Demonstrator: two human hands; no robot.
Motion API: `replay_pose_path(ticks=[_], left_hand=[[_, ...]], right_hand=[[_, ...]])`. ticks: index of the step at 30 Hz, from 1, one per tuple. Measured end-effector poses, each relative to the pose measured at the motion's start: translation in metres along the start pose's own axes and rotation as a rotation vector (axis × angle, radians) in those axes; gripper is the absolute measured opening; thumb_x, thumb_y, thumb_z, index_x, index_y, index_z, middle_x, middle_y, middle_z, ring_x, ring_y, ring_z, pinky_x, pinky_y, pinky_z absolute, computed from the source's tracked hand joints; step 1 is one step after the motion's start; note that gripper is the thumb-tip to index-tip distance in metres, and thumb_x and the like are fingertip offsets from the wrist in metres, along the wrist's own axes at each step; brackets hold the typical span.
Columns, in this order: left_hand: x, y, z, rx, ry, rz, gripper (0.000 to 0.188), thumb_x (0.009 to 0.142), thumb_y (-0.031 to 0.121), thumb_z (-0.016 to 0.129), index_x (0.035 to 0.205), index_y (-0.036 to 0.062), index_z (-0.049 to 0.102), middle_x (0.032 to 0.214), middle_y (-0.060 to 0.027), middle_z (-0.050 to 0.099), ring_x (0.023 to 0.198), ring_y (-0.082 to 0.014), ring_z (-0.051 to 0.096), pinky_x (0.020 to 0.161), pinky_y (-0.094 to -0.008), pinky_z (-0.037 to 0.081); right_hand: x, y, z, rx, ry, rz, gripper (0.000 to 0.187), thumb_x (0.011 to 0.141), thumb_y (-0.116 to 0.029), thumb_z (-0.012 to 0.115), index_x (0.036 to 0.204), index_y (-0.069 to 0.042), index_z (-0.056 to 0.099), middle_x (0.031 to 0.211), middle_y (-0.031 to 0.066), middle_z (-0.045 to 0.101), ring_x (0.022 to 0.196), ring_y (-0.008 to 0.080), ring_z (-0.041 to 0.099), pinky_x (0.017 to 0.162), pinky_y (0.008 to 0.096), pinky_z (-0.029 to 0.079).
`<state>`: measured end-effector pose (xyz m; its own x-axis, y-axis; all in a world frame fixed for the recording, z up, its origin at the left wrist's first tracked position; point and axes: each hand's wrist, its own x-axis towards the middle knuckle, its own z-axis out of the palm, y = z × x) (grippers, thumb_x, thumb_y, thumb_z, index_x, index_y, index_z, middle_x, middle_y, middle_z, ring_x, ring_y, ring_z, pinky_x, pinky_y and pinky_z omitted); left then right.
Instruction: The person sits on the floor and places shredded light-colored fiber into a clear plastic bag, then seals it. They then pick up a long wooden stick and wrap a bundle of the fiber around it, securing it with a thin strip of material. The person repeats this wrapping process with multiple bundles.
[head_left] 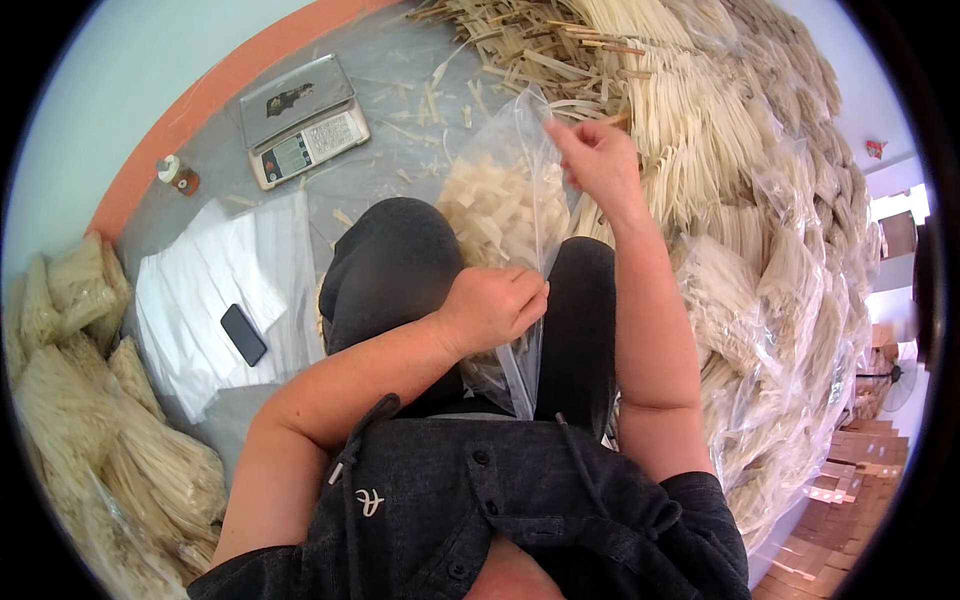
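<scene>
Between my knees is a clear plastic bag partly filled with pale, flat dried strips. My right hand pinches the bag's far upper corner and holds it raised. Close to my body, my left hand has its fingers closed on the bag's near edge. The edge runs taut between the two hands. Lower folds of the bag hang toward my lap, and part of them is hidden by my left hand and forearm.
A digital scale with dark scraps on its pan stands at the far left, near a small bottle. A phone lies on white plastic bags. Long dried strips pile up right; bagged bundles lie left.
</scene>
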<state>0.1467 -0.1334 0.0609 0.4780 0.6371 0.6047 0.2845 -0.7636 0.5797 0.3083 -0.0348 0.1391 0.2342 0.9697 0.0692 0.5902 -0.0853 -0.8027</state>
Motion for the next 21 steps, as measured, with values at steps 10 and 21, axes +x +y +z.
replay_pose_path(ticks=[10, 21], left_hand=[[0.002, -0.005, 0.000, -0.038, -0.051, 0.053, 0.013, 0.078, 0.014, 0.061, 0.069, 0.0063, 0.055, 0.063, -0.0093, 0.053, 0.055, -0.0267, 0.057, 0.048, -0.0356, 0.046], [0.001, -0.005, 0.004, -0.049, -0.066, 0.062, 0.014, 0.079, 0.016, 0.062, 0.071, 0.0068, 0.055, 0.065, -0.0088, 0.054, 0.056, -0.0273, 0.057, 0.050, -0.0357, 0.047]], right_hand=[[-0.026, 0.031, 0.038, -0.125, 0.076, -0.153, 0.017, 0.072, -0.015, 0.058, 0.070, 0.002, 0.058, 0.065, 0.0205, 0.060, 0.062, 0.0362, 0.059, 0.059, 0.0401, 0.047], [0.047, 0.014, 0.024, 0.144, 0.096, -0.086, 0.024, 0.073, -0.025, 0.068, 0.074, -0.001, 0.062, 0.063, 0.0047, 0.060, 0.053, 0.0131, 0.054, 0.054, 0.0270, 0.045]])
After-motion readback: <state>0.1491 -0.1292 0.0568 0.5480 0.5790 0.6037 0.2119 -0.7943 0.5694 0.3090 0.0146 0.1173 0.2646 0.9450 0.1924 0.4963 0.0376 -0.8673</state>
